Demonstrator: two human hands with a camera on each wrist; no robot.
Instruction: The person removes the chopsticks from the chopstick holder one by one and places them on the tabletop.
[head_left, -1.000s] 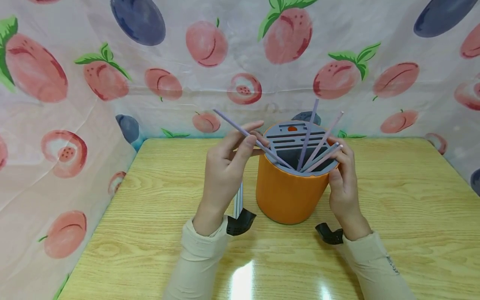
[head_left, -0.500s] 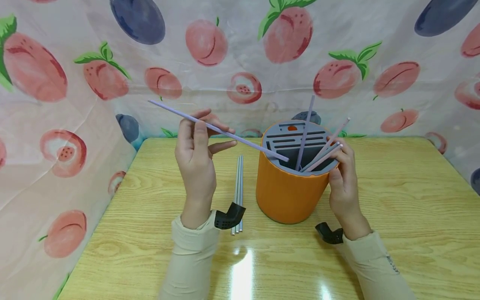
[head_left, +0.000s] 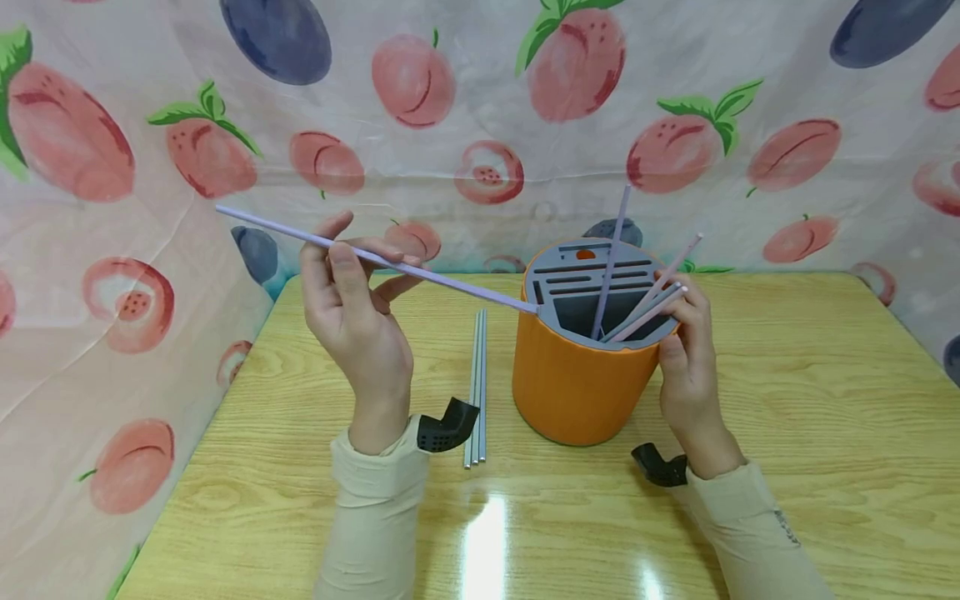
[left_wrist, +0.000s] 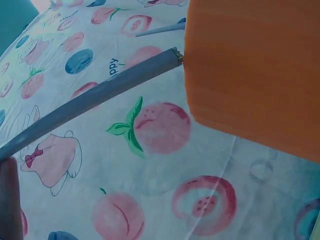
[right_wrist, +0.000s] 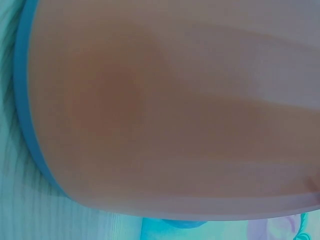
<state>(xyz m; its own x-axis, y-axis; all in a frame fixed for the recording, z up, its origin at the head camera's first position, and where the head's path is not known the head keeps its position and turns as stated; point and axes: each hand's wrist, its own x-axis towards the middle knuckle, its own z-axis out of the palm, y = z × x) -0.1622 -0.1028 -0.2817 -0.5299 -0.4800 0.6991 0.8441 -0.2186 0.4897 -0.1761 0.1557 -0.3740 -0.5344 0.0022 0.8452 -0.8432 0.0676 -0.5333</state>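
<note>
Three slim sticks (head_left: 475, 392) lie on the table (head_left: 592, 525), pointing toward its far edge. To their right, the right hand (head_left: 690, 367) grips the orange holder (head_left: 573, 392) by its rim; toward the far-left corner, the left hand (head_left: 360, 329) pinches a lavender stick (head_left: 450, 282) between thumb and fingers.

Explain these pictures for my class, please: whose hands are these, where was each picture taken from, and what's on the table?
There is no robot here, just a person working bare-handed. The wide picture comes from a camera on the head; the other two come from cameras on the wrists, the right one mostly a blurred close-up. On the wood-grained table stands an orange container with several thin sticks in it; beside it lie three silvery sticks. The left hand holds a lilac stick, and the right hand grips the container near its top.
</note>
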